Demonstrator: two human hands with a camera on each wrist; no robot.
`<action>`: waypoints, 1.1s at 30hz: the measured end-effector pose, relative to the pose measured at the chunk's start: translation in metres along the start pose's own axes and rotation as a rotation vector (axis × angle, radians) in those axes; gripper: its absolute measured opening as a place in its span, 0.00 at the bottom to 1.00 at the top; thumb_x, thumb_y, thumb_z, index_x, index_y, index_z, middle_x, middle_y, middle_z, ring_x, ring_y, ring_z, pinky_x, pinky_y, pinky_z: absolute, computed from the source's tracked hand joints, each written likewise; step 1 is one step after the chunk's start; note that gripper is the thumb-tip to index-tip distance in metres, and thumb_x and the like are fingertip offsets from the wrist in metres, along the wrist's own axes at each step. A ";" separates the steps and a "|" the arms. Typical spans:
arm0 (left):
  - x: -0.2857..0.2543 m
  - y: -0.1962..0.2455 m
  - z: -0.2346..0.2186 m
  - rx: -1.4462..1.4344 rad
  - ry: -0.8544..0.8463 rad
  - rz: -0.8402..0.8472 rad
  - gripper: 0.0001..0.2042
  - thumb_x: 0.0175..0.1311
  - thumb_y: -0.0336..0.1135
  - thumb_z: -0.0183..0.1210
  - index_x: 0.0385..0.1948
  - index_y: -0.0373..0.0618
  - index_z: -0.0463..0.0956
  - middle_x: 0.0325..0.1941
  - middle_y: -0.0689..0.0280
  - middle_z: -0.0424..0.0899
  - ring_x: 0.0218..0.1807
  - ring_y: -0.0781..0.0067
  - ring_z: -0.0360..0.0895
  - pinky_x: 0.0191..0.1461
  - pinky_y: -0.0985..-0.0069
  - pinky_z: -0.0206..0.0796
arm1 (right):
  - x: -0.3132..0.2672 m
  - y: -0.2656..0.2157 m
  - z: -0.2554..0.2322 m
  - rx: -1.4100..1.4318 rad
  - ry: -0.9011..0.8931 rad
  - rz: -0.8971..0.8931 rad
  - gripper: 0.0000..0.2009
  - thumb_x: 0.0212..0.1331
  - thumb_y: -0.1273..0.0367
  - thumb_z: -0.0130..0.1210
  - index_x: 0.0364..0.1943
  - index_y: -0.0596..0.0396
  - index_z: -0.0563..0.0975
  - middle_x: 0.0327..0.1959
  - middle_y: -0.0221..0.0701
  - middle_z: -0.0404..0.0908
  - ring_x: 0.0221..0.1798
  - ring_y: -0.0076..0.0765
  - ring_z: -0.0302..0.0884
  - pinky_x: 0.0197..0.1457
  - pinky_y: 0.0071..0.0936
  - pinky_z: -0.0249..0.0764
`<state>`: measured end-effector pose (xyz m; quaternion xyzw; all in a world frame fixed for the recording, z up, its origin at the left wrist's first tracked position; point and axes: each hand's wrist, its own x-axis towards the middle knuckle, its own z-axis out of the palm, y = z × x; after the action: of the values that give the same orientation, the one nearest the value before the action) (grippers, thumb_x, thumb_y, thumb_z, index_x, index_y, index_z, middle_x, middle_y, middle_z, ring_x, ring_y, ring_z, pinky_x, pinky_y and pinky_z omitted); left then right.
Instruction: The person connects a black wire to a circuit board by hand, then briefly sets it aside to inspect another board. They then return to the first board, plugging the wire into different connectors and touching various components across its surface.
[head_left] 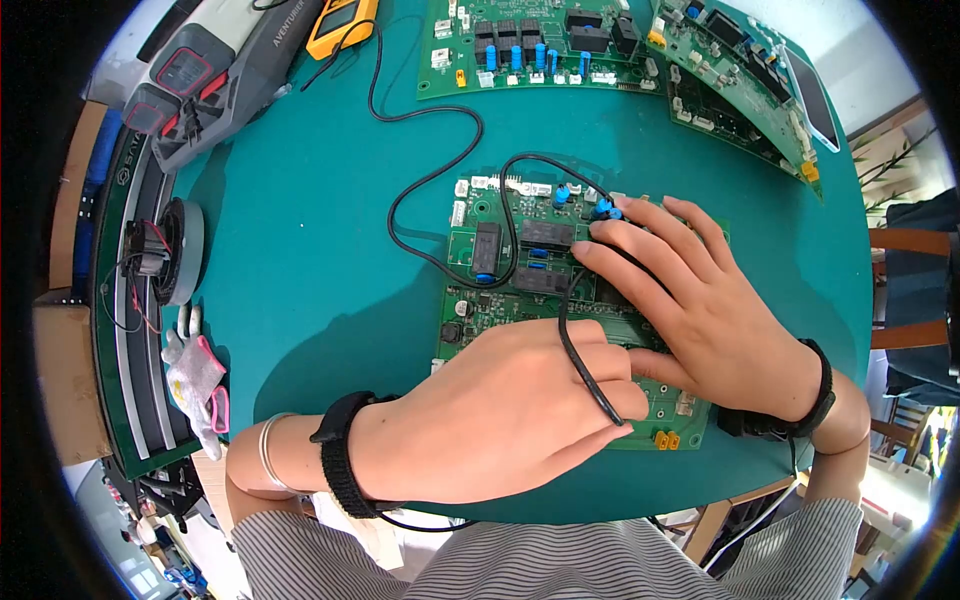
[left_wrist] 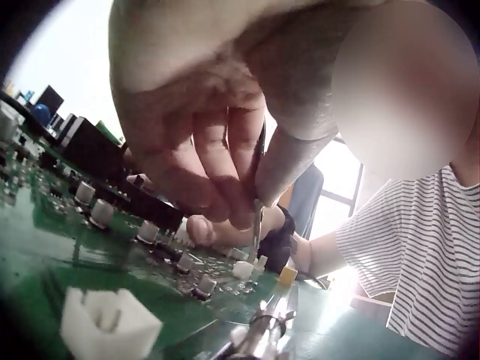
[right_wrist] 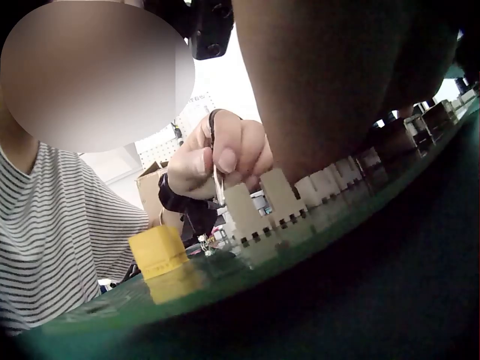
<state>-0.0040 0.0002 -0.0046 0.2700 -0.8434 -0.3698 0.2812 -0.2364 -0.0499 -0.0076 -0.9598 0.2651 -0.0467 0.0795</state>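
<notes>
The green circuit board [head_left: 480, 312] lies flat under both hands, with black relays and blue components on its upper half. My left hand [head_left: 500, 410] is curled over its lower part, a black cable [head_left: 575, 355] running across the fingers. In the left wrist view, the thumb and fingers of this hand [left_wrist: 217, 142] pinch a thin metallic piece [left_wrist: 257, 225], pointing down; whether its tip touches the board is unclear. My right hand [head_left: 710, 310] rests over the board's right side, fingers extended toward the blue components [head_left: 604, 210], thumb near the left hand's fingers.
Another circuit board [head_left: 440, 75] lies at the back, with more boards [head_left: 735, 70] and a phone [head_left: 812, 100] at back right. The cable winds back toward a yellow meter [head_left: 340, 27]. A grey case [head_left: 220, 90], a round coil [head_left: 182, 250] and a glove [head_left: 195, 375] are at left.
</notes>
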 end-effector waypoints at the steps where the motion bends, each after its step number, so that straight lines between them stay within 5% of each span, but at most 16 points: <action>1: 0.000 0.000 -0.001 0.032 -0.031 0.003 0.11 0.57 0.30 0.69 0.41 0.50 0.82 0.36 0.69 0.79 0.39 0.62 0.79 0.39 0.64 0.72 | 0.000 0.000 0.000 0.000 -0.003 0.002 0.42 0.55 0.51 0.63 0.74 0.55 0.65 0.73 0.41 0.64 0.81 0.53 0.54 0.83 0.60 0.47; 18: 0.000 0.006 -0.010 0.166 -0.184 -0.043 0.12 0.57 0.30 0.69 0.42 0.51 0.82 0.37 0.70 0.81 0.39 0.62 0.80 0.40 0.64 0.72 | 0.001 0.000 -0.001 0.003 -0.013 -0.003 0.42 0.58 0.48 0.61 0.74 0.54 0.65 0.73 0.41 0.64 0.81 0.53 0.54 0.82 0.60 0.47; 21: 0.001 0.009 -0.023 0.045 0.009 -0.126 0.10 0.56 0.27 0.71 0.39 0.50 0.84 0.35 0.66 0.85 0.36 0.60 0.83 0.38 0.63 0.73 | 0.000 0.001 -0.001 0.017 0.003 -0.008 0.41 0.62 0.46 0.59 0.74 0.55 0.64 0.73 0.41 0.64 0.81 0.54 0.55 0.82 0.60 0.48; 33: -0.002 0.015 -0.073 0.211 -0.085 -0.350 0.09 0.53 0.23 0.71 0.35 0.44 0.85 0.35 0.64 0.88 0.37 0.57 0.85 0.41 0.66 0.76 | 0.000 0.000 0.000 0.037 0.020 -0.012 0.46 0.58 0.47 0.63 0.77 0.56 0.60 0.72 0.42 0.64 0.79 0.54 0.56 0.81 0.60 0.49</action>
<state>0.0425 -0.0241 0.0480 0.4244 -0.8287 -0.3338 0.1471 -0.2366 -0.0503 -0.0075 -0.9593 0.2590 -0.0618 0.0942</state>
